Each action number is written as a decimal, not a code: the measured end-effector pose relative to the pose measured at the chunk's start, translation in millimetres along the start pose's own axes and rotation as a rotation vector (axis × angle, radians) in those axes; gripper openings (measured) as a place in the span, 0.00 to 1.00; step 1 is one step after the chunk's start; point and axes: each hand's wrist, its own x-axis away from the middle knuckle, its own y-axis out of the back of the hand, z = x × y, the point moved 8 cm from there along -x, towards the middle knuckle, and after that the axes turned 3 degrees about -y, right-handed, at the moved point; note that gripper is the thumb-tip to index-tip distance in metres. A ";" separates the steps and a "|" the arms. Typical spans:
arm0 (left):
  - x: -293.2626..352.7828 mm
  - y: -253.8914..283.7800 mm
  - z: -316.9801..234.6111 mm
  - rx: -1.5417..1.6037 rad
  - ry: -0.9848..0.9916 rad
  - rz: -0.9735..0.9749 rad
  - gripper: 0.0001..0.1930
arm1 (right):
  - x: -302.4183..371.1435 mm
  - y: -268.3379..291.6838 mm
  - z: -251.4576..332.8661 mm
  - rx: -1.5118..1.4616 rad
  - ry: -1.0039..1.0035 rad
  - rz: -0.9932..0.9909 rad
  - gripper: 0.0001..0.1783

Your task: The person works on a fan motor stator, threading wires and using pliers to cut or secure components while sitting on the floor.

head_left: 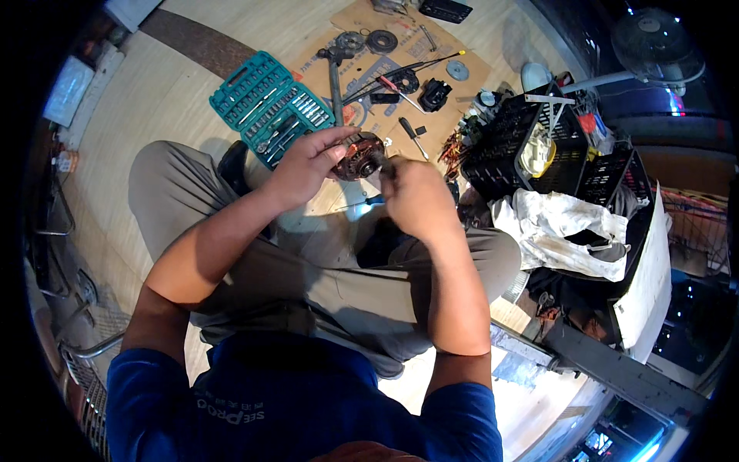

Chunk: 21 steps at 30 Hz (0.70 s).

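My left hand [308, 169] grips the side of a round motor part with copper windings [359, 156], thumb and fingers around its rim. Close against its right side is my right hand [418, 196], fingers curled closed. What they hold is mostly hidden and blurred; a small bit shows near the part's centre. Beyond the part, a hammer [336, 91] lies with its head pointing away. A blue-handled screwdriver [375, 200] rests on the floor below the part. To the right lies a black-handled screwdriver [411, 131]; farther off is a red-handled one [389, 84].
An open teal socket set [219, 98] lies left of the hammer. Cardboard [473, 73] carries dark round parts [382, 41], a black housing [436, 94] and a metal disc [457, 70]. At right stand a black crate [493, 165], crumpled white cloth [566, 223] and a fan [654, 50].
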 end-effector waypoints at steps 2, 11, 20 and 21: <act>1.0 -2.5 -3.4 0.089 0.035 0.009 0.19 | -0.6 20.4 -8.3 -0.116 -0.027 -0.164 0.07; 2.0 -7.4 1.2 -0.004 -0.075 0.015 0.19 | 1.3 -0.8 1.7 -0.475 0.036 -0.234 0.06; 10.8 -9.6 -16.7 -0.423 -0.244 -0.149 0.19 | 1.1 -6.5 8.6 -0.358 0.009 -0.354 0.07; 12.3 -11.3 -21.7 -0.472 -0.290 -0.160 0.19 | 0.9 -7.0 8.2 -0.357 0.010 -0.353 0.07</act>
